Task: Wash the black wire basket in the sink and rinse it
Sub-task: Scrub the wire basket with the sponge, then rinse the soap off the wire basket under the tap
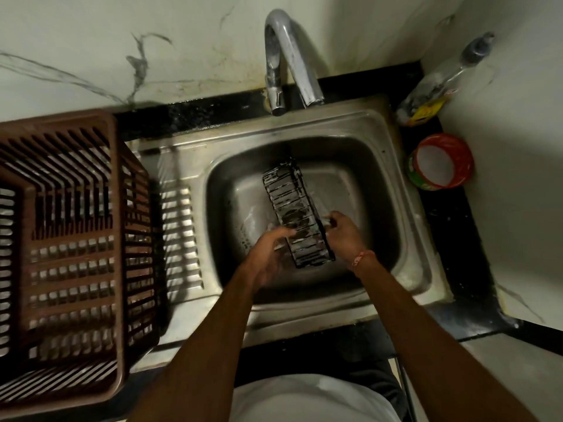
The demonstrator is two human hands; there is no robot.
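Note:
A long black wire basket [291,202] hangs over the steel sink [405,208], its wires streaked with white suds. It points from the far centre of the bowl toward me. My left hand [271,254] is under and against its near left side, fingers reaching across the wires. My right hand [344,233] grips the basket's right rim, fingers curled over the edge. Water falls from the curved tap [285,62] onto the basket's far end.
A brown plastic dish crate [70,239] stands on the drainboard at the left. On the black counter at the right stand a clear soap bottle [438,86] and a red and green tub [441,161]. Walls close in behind and on the right.

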